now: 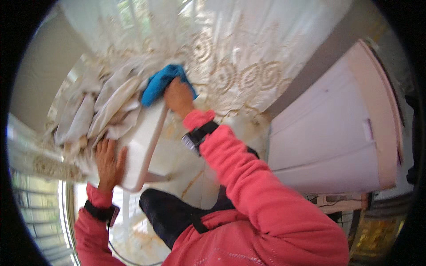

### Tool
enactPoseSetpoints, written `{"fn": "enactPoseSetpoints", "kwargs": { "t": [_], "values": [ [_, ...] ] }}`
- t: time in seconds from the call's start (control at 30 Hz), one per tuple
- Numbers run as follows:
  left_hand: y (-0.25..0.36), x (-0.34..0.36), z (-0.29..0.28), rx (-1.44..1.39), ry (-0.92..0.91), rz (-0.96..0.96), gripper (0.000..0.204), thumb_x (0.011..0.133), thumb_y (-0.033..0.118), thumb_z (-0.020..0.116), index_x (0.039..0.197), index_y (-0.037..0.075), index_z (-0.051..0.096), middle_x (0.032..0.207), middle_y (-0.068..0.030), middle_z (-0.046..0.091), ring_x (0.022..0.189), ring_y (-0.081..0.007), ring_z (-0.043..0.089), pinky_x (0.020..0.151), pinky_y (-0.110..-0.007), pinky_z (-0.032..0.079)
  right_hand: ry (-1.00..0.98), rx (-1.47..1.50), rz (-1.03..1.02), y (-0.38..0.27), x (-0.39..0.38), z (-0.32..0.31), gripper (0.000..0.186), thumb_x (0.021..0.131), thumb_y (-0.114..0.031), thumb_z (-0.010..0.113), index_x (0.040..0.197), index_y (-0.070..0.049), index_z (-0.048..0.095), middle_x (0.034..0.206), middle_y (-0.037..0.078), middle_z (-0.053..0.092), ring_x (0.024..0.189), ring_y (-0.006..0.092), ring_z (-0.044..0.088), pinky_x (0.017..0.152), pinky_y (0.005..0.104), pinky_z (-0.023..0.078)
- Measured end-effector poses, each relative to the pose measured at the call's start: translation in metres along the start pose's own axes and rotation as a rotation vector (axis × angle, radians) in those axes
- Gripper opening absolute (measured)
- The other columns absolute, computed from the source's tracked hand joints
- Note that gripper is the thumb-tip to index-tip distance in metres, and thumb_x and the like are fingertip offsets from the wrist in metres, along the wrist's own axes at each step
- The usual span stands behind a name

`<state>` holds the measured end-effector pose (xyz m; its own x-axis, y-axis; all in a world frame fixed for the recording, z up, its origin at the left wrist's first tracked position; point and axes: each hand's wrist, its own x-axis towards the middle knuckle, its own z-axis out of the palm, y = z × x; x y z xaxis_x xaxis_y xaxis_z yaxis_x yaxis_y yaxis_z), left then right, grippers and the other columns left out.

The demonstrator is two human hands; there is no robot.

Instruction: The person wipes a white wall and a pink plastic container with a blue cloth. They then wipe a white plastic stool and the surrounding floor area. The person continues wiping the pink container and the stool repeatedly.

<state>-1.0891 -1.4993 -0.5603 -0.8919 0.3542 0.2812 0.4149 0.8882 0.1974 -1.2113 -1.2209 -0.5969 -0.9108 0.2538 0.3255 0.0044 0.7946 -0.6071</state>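
A white table point(148, 128) with rounded corners stands in front of me to the left. Bunched sheer curtain fabric point(113, 99), white and beige, is heaped over much of its top. My right hand point(179, 96) grips a blue cloth point(159, 84) at the table's far right edge, its fingers closed round the cloth. My left hand point(108, 162) lies with fingers spread at the near end of the heap, palm down on the tabletop and fingertips against the fabric. Part of the tabletop is hidden under the fabric.
A lace curtain point(248, 53) hangs across the back. To the right stands a large pale pink and white cabinet-like piece point(328, 119). The floor point(191, 173) is pale marbled tile. A barred window point(37, 199) is at the lower left, and a thin cable point(120, 255) runs beside my left arm.
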Motion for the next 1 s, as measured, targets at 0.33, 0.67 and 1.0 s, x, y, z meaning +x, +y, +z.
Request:
{"fn": "enactPoseSetpoints", "kwargs": {
  "t": [0.33, 0.67, 1.0],
  "values": [
    [-0.002, -0.002, 0.004, 0.042, 0.091, 0.051, 0.049, 0.091, 0.042, 0.054, 0.118, 0.001, 0.055, 0.122, -0.0217, 0.053, 0.114, -0.0388, 0.046, 0.1, -0.046, 0.034, -0.041, 0.086, -0.333, -0.012, -0.095, -0.026, 0.018, 0.089, -0.02, 0.057, 0.089, -0.001, 0.057, 0.066, 0.023, 0.061, 0.062, 0.0424, 0.062, 0.056, 0.0522, 0.049],
    [-0.004, 0.0, 0.002, 0.042, 0.086, 0.087, 0.049, 0.091, 0.043, 0.053, 0.118, 0.002, 0.055, 0.121, -0.0193, 0.052, 0.115, -0.0366, 0.046, 0.099, -0.046, 0.033, -0.022, 0.311, -0.591, -0.046, -0.148, -0.034, 0.022, 0.081, -0.03, 0.069, 0.093, -0.011, 0.064, 0.076, 0.014, 0.061, 0.068, 0.0309, 0.061, 0.058, 0.0434, 0.049],
    [0.002, -0.001, -0.002, 0.024, 0.099, 0.058, 0.047, 0.09, 0.043, 0.055, 0.112, 0.001, 0.057, 0.116, -0.0179, 0.054, 0.111, -0.0339, 0.047, 0.098, -0.044, 0.035, 0.246, 0.095, -0.553, 0.009, -0.02, -0.028, 0.026, 0.076, -0.02, 0.071, 0.097, -0.006, 0.064, 0.112, 0.014, 0.061, 0.101, 0.0378, 0.055, 0.088, 0.0462, 0.045]
  ]
}}
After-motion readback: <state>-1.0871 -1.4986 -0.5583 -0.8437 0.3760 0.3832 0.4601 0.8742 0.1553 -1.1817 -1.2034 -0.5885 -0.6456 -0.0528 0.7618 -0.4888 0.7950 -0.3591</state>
